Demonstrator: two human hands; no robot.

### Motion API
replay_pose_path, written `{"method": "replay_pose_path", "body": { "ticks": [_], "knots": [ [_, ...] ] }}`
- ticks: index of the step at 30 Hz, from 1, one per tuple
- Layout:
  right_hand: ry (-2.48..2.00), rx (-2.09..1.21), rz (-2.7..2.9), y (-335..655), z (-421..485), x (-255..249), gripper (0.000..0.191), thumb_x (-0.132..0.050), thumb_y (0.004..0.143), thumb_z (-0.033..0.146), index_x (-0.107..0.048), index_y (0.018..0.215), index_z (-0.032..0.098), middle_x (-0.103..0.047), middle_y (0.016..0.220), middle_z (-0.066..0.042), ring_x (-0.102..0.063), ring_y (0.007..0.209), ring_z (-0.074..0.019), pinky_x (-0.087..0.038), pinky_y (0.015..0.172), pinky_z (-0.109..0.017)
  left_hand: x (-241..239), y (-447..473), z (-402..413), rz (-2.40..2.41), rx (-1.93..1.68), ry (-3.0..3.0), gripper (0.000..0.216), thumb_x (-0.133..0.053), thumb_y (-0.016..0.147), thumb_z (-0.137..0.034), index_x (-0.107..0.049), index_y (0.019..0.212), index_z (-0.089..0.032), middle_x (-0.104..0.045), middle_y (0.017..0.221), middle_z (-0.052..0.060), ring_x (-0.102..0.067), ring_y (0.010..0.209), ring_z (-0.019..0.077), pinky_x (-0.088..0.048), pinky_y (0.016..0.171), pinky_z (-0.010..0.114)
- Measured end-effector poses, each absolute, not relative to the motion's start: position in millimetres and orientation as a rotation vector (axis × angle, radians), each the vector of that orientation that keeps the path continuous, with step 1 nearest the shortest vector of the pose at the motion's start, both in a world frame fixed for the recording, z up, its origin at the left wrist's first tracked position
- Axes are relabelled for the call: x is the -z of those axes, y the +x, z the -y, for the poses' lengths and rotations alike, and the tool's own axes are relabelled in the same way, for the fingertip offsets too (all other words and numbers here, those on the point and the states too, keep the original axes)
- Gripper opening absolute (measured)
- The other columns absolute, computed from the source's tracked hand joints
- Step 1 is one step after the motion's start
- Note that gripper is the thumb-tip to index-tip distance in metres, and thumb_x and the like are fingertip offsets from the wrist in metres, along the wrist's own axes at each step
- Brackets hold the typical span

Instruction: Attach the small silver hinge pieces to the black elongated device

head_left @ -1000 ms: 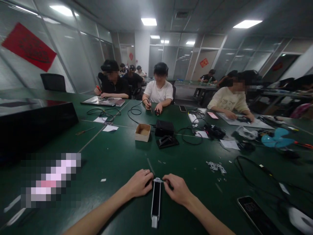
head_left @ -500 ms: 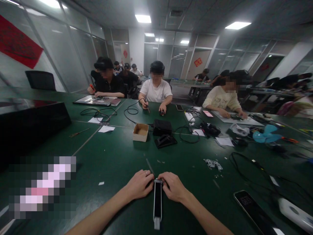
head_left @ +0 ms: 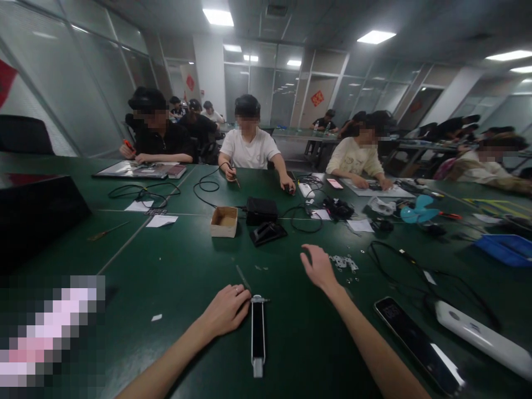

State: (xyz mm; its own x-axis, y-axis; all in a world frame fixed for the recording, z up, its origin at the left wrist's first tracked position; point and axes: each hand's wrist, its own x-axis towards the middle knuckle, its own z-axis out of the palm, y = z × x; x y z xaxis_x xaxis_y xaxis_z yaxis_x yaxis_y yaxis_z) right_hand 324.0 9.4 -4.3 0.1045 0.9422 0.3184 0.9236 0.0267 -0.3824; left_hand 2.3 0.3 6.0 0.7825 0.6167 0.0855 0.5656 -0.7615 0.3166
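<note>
A long narrow black device with a silver frame [head_left: 258,334] lies on the green table in front of me. My left hand [head_left: 228,308] rests curled against its far end, fingers pressed at the top left corner. My right hand [head_left: 319,267] is off the device and stretched forward to the right, fingers apart and empty, just short of a scatter of small metal parts [head_left: 343,262]. A thin tool [head_left: 242,277] lies on the table just beyond my left hand.
A phone [head_left: 418,343] and a white oblong device [head_left: 482,338] lie at my right, with black cables [head_left: 399,266] beyond. A cardboard box [head_left: 224,221] and black units [head_left: 261,210] sit mid-table. Several people work along the far side.
My right hand has let go of the device's far end and reached forward to the right towards the small metal parts. The view has swung right. My left hand stays at the device.
</note>
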Motion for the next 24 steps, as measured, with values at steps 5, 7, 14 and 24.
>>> {"method": "replay_pose_path", "body": {
  "ticks": [5, 7, 14, 24],
  "knots": [
    [-2.446, -0.023, 1.307, 443.3, -26.5, 32.0, 0.072, -0.018, 0.09, 0.056, -0.028, 0.142, 0.007, -0.028, 0.146, -0.019, -0.02, 0.137, -0.0303, -0.017, 0.11, -0.043, -4.2, 1.6, -1.1, -0.914, -0.274, 2.671, 0.021, -0.035, 0.094, -0.025, -0.054, 0.097, -0.02, -0.056, 0.093, 0.004, -0.052, 0.078, 0.0159, -0.041, 0.071, 0.029],
    [-2.504, -0.089, 1.263, 472.2, -27.9, 42.1, 0.077, -0.016, 0.089, 0.058, -0.025, 0.142, 0.003, -0.024, 0.148, -0.021, -0.017, 0.138, -0.033, -0.015, 0.11, -0.046, -2.8, 1.5, -1.2, -0.915, -0.284, 2.66, 0.019, -0.036, 0.094, -0.025, -0.054, 0.098, -0.021, -0.056, 0.093, 0.004, -0.053, 0.078, 0.0159, -0.041, 0.071, 0.029],
    [-2.534, -0.27, 1.307, 496.7, -40.0, 51.5, 0.08, -0.01, 0.089, 0.059, -0.024, 0.144, 0.002, -0.021, 0.15, -0.02, -0.014, 0.139, -0.0317, -0.011, 0.11, -0.052, -1.2, 1.3, -0.9, -0.917, -0.28, 2.664, 0.018, -0.036, 0.094, -0.023, -0.053, 0.097, -0.021, -0.057, 0.093, 0.003, -0.053, 0.079, 0.016, -0.04, 0.073, 0.029],
    [-2.422, -0.287, 1.632, 445.1, -6.5, 52.1, 0.075, -0.024, 0.09, 0.058, -0.028, 0.143, 0.005, -0.019, 0.152, -0.015, -0.013, 0.14, -0.0247, -0.012, 0.113, -0.041, 1.1, 1.7, -1.9, -0.903, -0.312, 2.669, 0.018, -0.036, 0.094, -0.023, -0.053, 0.097, -0.02, -0.056, 0.093, 0.003, -0.052, 0.079, 0.0154, -0.039, 0.072, 0.029]
  ]
}}
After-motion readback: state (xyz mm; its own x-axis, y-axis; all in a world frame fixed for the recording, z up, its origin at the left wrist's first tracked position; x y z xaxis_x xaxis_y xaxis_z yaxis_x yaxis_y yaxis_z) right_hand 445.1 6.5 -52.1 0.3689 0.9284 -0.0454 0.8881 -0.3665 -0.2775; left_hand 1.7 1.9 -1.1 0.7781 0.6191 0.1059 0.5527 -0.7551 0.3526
